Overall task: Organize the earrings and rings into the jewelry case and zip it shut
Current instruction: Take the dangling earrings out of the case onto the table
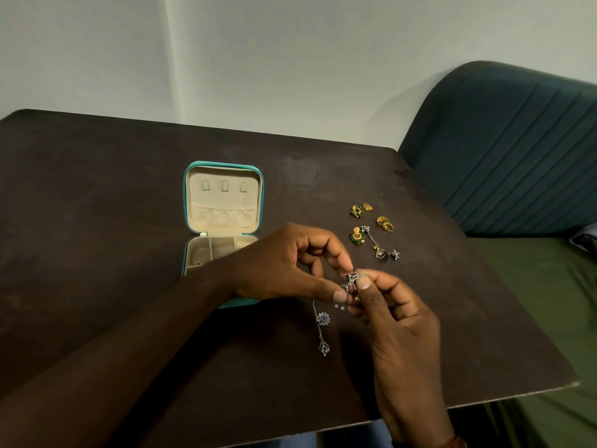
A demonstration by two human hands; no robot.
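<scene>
Early in the job, by the look of it. Pinching a silver dangle earring [323, 318] with left hand [284, 263] and right hand [397, 315] together, just right of the open jewelry case [223, 202] — chain hanging toward the table [97, 205]. Left to pack, loose further right — green-and-gold earrings [357, 236], gold rings [385, 223], another silver earring [381, 250]. Then zipping.

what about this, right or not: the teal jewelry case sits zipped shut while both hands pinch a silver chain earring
Not right: the head view shows the teal square jewelry case lying open. The left hand and right hand do pinch the silver chain earring.
</scene>
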